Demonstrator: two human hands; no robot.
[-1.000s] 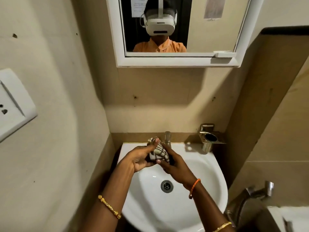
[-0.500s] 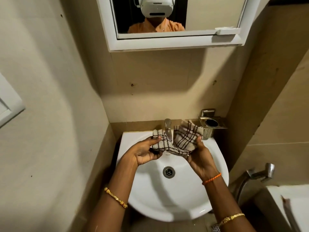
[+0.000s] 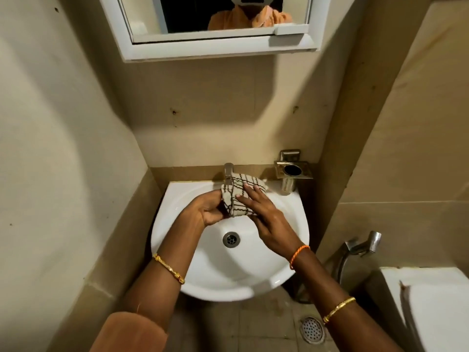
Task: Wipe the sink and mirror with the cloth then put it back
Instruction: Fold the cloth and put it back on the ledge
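A cream cloth with dark checks is folded between both hands above the back of the white sink, just in front of the steel tap. My left hand grips its lower left edge. My right hand lies flat over its right side, fingers spread on the fabric. The white-framed mirror hangs on the wall above, its top cut off by the frame.
A steel holder is fixed to the wall right of the tap. A hand-spray hose and a white toilet tank stand at the lower right. A floor drain sits below the sink. Walls close in on both sides.
The cloth was balled up, then spread wide between both hands, and is now folded smaller. My right hand has moved on top of it. The view has tilted downward.
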